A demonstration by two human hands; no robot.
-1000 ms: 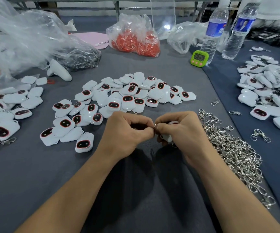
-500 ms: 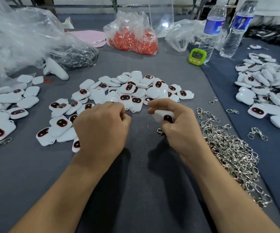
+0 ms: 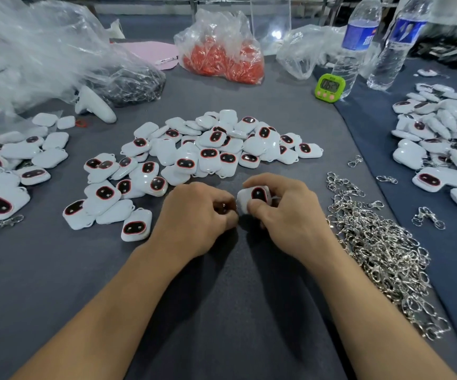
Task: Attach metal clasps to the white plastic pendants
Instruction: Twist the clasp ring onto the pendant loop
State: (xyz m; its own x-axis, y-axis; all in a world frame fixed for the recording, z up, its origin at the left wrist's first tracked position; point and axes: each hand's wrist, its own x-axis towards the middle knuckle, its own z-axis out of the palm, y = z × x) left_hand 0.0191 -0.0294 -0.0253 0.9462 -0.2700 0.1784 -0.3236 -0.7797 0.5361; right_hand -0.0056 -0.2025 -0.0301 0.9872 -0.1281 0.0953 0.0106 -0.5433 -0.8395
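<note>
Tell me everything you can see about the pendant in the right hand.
The pendant is a small rounded white piece, glossy like plastic, with a dark oval face ringed in red. The right hand pinches it between thumb and fingers over the grey table, face toward the camera. Curled fingertips of the left hand meet its left edge; what they hold is hidden.

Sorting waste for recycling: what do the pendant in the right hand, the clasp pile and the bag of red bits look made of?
Pendant in the right hand: apparently glossy white plastic, with soft highlights and a dark red-rimmed inset. Clasp pile: likely polished silvery metal, glinting brightly. Bag: thin clear plastic film, crinkled and see-through.
</note>
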